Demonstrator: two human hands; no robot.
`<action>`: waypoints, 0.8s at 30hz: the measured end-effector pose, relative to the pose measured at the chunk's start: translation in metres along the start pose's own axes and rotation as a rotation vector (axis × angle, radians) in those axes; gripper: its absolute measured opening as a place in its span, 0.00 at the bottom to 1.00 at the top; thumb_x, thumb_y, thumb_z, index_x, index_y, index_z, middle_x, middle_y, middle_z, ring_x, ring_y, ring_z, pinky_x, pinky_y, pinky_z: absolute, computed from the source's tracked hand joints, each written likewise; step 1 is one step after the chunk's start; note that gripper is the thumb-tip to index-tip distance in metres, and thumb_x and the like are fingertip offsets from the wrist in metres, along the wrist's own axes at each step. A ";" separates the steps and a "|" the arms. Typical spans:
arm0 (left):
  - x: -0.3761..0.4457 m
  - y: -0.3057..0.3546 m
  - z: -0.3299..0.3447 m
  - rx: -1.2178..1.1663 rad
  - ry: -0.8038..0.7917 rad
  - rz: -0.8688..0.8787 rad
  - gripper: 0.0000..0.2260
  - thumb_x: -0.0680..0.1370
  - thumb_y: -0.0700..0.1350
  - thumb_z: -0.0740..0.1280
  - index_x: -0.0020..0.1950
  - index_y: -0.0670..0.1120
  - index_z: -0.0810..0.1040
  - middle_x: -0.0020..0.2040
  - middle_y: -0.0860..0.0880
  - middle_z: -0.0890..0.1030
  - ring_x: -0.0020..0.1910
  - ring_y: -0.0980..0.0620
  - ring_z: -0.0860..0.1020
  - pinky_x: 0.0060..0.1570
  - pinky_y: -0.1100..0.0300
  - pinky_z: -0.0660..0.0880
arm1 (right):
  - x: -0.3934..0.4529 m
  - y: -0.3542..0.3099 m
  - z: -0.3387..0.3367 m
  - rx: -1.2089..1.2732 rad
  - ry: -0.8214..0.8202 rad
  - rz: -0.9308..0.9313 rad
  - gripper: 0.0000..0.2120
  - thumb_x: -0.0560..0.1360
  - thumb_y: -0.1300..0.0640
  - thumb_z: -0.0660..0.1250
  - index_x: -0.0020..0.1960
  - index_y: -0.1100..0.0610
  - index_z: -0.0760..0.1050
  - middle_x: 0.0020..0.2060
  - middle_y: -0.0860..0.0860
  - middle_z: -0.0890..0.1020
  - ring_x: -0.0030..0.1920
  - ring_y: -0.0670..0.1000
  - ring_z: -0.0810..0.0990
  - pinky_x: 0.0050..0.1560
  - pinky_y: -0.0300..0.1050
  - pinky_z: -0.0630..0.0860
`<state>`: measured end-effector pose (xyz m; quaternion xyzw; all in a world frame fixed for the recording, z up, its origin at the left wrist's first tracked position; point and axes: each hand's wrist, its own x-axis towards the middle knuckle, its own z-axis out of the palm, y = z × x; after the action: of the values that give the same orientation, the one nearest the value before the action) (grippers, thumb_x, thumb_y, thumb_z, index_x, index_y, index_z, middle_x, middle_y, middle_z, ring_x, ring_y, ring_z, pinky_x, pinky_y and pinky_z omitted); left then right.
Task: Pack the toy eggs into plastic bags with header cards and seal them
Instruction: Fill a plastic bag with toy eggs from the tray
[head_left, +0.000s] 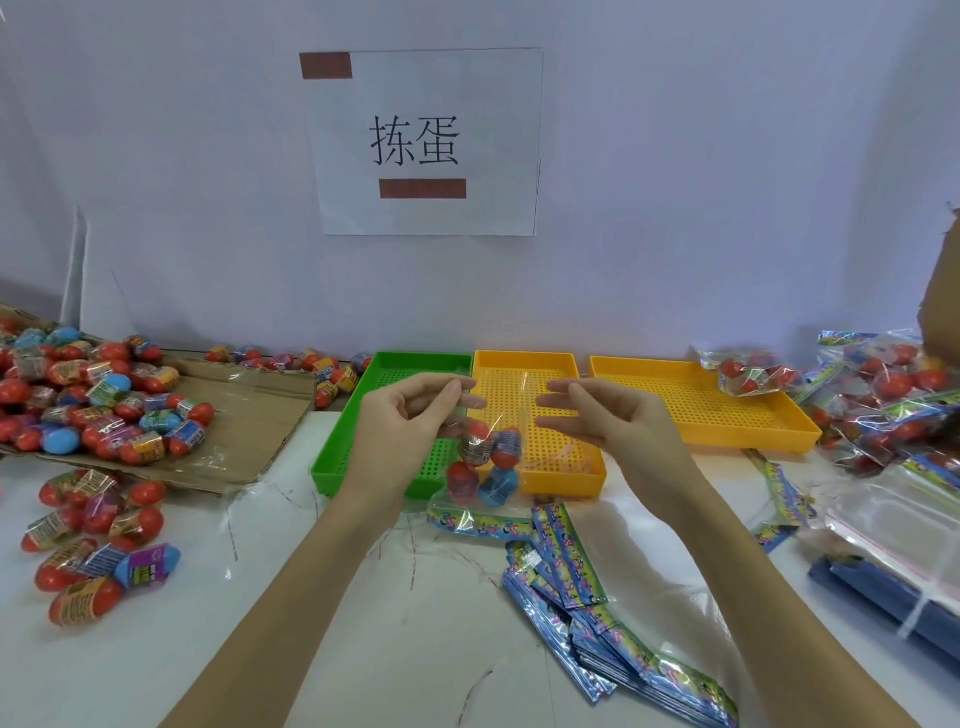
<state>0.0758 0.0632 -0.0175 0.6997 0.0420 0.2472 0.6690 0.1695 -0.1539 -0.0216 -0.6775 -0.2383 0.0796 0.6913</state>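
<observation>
A clear plastic bag (511, 415) with several red and blue toy eggs (485, 457) in it hangs between my hands over the trays. Its colourful header card (475, 519) is at the lower end, touching the white table. My left hand (410, 421) pinches the bag's upper left edge between thumb and fingertips. My right hand (608, 415) is level with it on the right, fingers stretched out, their tips just off the bag's right edge. I cannot see a grip there.
A green tray (363, 415) and two yellow trays (561, 467) (701, 410) stand along the wall. Loose eggs are piled on cardboard (249, 410) at left, more (98, 540) on the table. Header cards (587, 603) lie front right, with packed bags (883, 400) and empty bags (893, 525) at right.
</observation>
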 end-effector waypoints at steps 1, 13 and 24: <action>0.000 0.000 0.000 -0.015 -0.005 0.000 0.07 0.83 0.40 0.68 0.56 0.45 0.86 0.47 0.47 0.89 0.45 0.46 0.87 0.46 0.61 0.83 | -0.001 -0.002 0.004 -0.035 -0.041 0.013 0.13 0.82 0.53 0.66 0.64 0.56 0.81 0.54 0.51 0.88 0.55 0.51 0.87 0.59 0.43 0.82; 0.001 -0.001 -0.001 -0.065 -0.142 -0.059 0.11 0.77 0.43 0.74 0.59 0.44 0.85 0.51 0.46 0.89 0.52 0.48 0.87 0.52 0.60 0.83 | -0.004 0.001 0.018 -0.070 0.049 0.047 0.07 0.79 0.58 0.71 0.51 0.59 0.87 0.46 0.50 0.88 0.49 0.49 0.87 0.44 0.43 0.85; 0.002 -0.010 -0.005 -0.080 -0.030 -0.084 0.10 0.72 0.40 0.80 0.52 0.42 0.87 0.47 0.44 0.89 0.48 0.46 0.87 0.49 0.60 0.83 | -0.007 0.005 0.026 -0.250 0.102 -0.081 0.03 0.77 0.55 0.74 0.49 0.53 0.86 0.40 0.47 0.87 0.42 0.48 0.86 0.40 0.41 0.84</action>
<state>0.0782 0.0691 -0.0267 0.6736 0.0513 0.2098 0.7069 0.1535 -0.1333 -0.0289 -0.7513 -0.2381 -0.0135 0.6154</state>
